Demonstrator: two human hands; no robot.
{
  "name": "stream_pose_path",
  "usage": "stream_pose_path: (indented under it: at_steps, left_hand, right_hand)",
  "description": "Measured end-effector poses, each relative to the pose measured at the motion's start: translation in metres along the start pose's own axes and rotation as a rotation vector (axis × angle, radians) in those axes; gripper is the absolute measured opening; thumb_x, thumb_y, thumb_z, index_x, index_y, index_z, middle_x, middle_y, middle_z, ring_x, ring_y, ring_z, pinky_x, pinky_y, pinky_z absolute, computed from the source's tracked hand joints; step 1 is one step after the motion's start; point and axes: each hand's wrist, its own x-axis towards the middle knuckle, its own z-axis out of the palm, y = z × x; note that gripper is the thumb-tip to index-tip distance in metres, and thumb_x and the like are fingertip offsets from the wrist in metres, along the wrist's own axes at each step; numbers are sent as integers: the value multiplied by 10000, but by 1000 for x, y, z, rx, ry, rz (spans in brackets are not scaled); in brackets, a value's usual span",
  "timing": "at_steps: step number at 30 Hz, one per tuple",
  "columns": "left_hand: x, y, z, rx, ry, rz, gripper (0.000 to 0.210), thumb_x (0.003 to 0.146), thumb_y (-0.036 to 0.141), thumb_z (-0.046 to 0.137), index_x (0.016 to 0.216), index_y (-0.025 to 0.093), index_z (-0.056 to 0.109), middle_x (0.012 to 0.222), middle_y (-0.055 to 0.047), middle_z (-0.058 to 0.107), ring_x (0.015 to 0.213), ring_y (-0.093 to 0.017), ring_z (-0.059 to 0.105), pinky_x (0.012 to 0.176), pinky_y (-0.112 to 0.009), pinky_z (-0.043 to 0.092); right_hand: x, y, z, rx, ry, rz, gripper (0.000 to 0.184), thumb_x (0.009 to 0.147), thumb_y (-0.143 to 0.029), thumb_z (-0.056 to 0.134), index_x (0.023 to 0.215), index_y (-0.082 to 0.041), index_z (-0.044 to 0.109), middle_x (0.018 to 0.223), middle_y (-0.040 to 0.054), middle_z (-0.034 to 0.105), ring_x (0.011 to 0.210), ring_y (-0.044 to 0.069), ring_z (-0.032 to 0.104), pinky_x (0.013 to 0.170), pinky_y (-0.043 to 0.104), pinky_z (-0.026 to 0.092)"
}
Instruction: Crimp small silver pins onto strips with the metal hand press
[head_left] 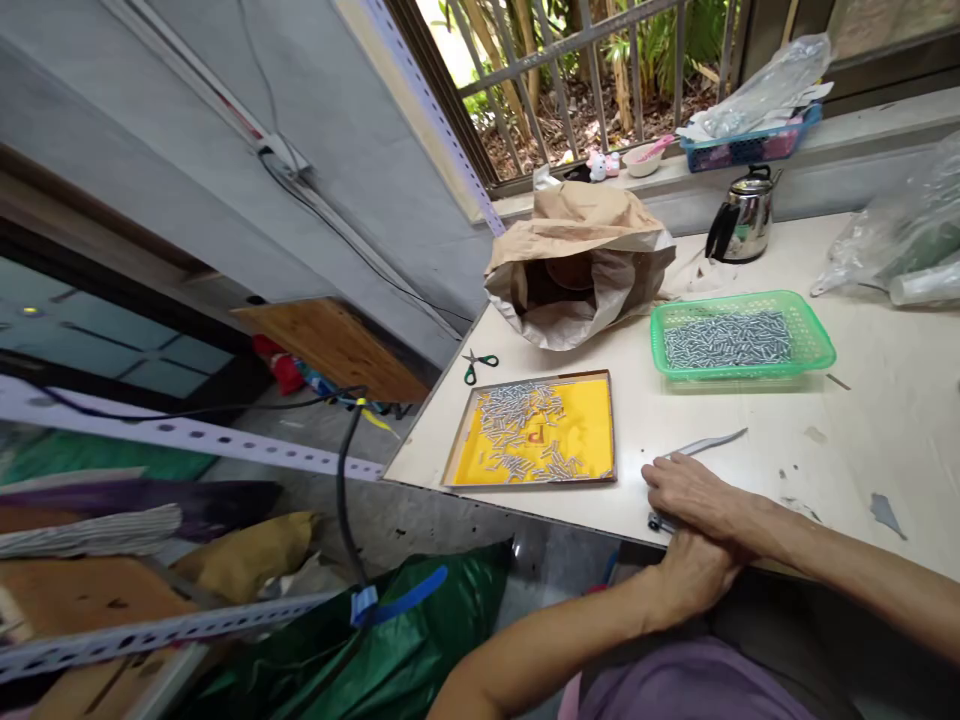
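My right hand (690, 492) rests at the table's front edge with its fingers curled. Below and partly under it is my left hand (697, 572), bent at the wrist, its fingers hidden. A small tool with a dark round metal end (657, 522) sticks out to the left between the hands; which hand has it I cannot tell. Just beyond my right fingers lies a slim, curved grey metal strip (709, 441). Left of the hands, a shallow box with a yellow bottom (596, 430) holds many small metal pins (517, 405). More such pins (727, 340) fill a green plastic basket (817, 345).
Green-handled scissors (480, 364) lie behind the box. An open brown paper bag (585, 230) stands at the back, with a steel kettle (750, 215) and clear plastic bags (900, 240) to its right. A black cable (341, 500) hangs left of the table (750, 410).
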Motion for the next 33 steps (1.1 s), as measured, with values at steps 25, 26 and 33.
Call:
stream_pose_path:
  at_steps: [25, 26, 33]
  left_hand:
    - [-38, -123, -167, 568, -363, -260, 212, 924, 196, 485, 788, 154, 643, 814, -69, 585, 845, -197, 485, 695, -306, 406]
    - [-36, -123, -166, 580, -388, -248, 208, 926, 187, 476, 804, 146, 639, 836, -79, 586, 855, -203, 485, 699, -311, 406]
    - [-30, -121, -166, 643, -501, -158, 190, 905, 88, 438, 849, 112, 617, 865, -123, 594, 878, -235, 507, 700, -330, 432]
  right_hand:
    - [-57, 30, -40, 400, 270, 384, 329, 958, -346, 311, 999, -221, 613, 874, 62, 607, 703, 174, 626, 602, 291, 516]
    - [-63, 20, -30, 430, 247, 399, 333, 960, -350, 306, 987, -230, 615, 861, 54, 608, 689, 167, 627, 586, 280, 512]
    - [-88, -8, 11, 353, 241, 485, 323, 961, -314, 292, 895, -227, 596, 790, 45, 586, 665, 165, 598, 542, 266, 459]
